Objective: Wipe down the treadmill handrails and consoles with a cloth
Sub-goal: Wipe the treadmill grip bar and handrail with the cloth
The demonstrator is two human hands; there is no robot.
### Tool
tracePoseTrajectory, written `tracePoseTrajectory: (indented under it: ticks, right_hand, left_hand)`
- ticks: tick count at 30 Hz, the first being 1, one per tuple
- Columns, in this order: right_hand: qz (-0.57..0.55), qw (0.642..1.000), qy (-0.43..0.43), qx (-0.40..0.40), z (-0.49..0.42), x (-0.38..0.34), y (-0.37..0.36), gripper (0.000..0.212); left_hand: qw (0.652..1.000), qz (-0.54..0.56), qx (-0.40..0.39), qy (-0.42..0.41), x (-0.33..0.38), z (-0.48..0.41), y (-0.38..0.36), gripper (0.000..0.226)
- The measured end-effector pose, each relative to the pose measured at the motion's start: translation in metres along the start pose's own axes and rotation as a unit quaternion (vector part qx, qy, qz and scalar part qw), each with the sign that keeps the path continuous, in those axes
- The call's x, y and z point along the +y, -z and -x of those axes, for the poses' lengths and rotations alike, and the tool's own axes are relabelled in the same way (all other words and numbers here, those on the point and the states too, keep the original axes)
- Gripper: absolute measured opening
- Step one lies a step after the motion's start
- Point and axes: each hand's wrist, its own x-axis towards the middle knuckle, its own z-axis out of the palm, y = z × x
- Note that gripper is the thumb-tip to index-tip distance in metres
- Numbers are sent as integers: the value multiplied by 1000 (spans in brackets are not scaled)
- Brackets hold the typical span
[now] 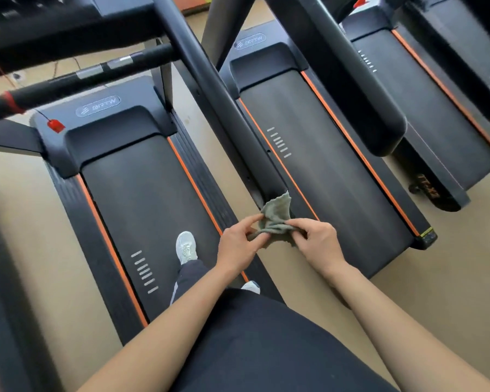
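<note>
Together, the left hand (236, 244) and right hand (317, 241) pinch a bunched grey-green cloth (276, 217). Its top edge touches the end of a black handrail (232, 108).

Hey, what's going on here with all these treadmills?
A person stands on a treadmill, one of several in a row, and holds a grey-green cloth in both hands. The left hand and the right hand each pinch the bunched cloth at the near end of a black handrail. They seem to be regathering the cloth. Whether it touches the rail is hard to tell.
</note>
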Motion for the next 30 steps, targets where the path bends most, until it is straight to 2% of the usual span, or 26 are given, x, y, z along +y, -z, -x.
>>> tracePoseTrajectory:
  ticks: [2, 4, 7, 9, 11, 15, 19, 22, 26, 28, 30]
  right_hand:
    - [-59, 997, -22, -35, 3, -6, 6, 24]
    - [-106, 993, -26, -53, -1, -20, 12, 21]
    - [-144, 986, -1, -86, -13, -46, 17, 15]
    - [-142, 984, 28, -108, -27, -64, 18, 13]
    - [-128, 983, 61, -119, -43, -79, 18, 13]
    - [-84, 978, 133, -134, -78, -105, 11, 15]
    - [-65, 981, 150, -102, -117, -126, 0, 24]
    - [-26, 990, 131, -44, -149, -134, -8, 36]
    - [29, 996, 81, 32, -190, -137, -17, 50]
    - [58, 998, 22, 18, -208, -136, -22, 62]
    - [71, 996, -42, -36, -219, -133, -27, 72]
  left_hand:
    - [998, 9, -53, -16, -4, 5, 12, 53]
    - [995, 30, -85, -42, -3, 8, 23, 55]
    - [992, 38, -80, -92, 7, 8, 37, 41]
    - [993, 55, -57, -86, 17, 5, 50, 31]
    - [992, 97, -55, -56, 25, 0, 67, 28]
    - [971, 219, -98, -7, 43, -13, 98, 39]
    - [970, 228, -75, 44, 48, -39, 121, 15]
    - [954, 265, -38, 135, 52, -64, 137, 21]
    - [903, 333, 21, 271, 41, -104, 154, 23]
    - [887, 343, 45, 305, 32, -127, 156, 22]
    - [879, 341, 45, 331, 24, -146, 152, 27]
